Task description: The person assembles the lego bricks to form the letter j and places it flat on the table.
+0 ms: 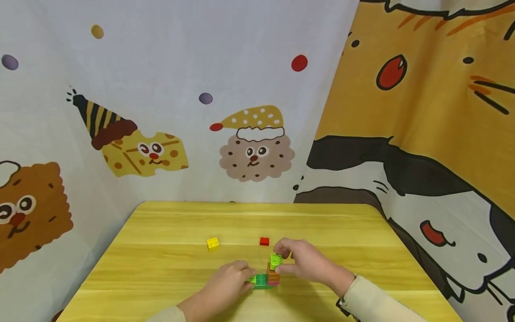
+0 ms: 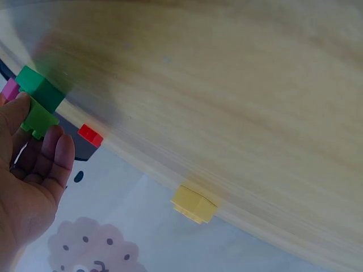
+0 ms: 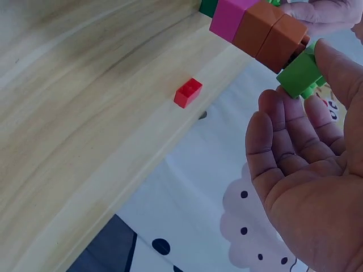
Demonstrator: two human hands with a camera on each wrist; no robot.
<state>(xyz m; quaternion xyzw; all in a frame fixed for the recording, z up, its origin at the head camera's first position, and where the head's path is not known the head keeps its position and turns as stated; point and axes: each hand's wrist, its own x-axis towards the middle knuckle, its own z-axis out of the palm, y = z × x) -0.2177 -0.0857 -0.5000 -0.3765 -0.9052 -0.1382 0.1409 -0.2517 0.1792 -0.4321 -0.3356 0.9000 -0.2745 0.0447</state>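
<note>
Right hand (image 1: 307, 264) pinches the upper lime brick (image 3: 299, 75), left hand (image 1: 229, 281) the lower lime brick (image 2: 41, 120). The table (image 1: 153, 259) has side edges well away.

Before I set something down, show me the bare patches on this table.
Bare table lies left of the yellow brick, between it and the red brick, and from the right hand across to the right edge. The near middle is crowded: the left hand and right hand flank the brick stack.

The top block (image 1: 276, 261) was light green, the bottom block (image 1: 261, 280) darker green, the small block (image 1: 264, 242) red, and one hat (image 1: 101, 117) stripy.
</note>
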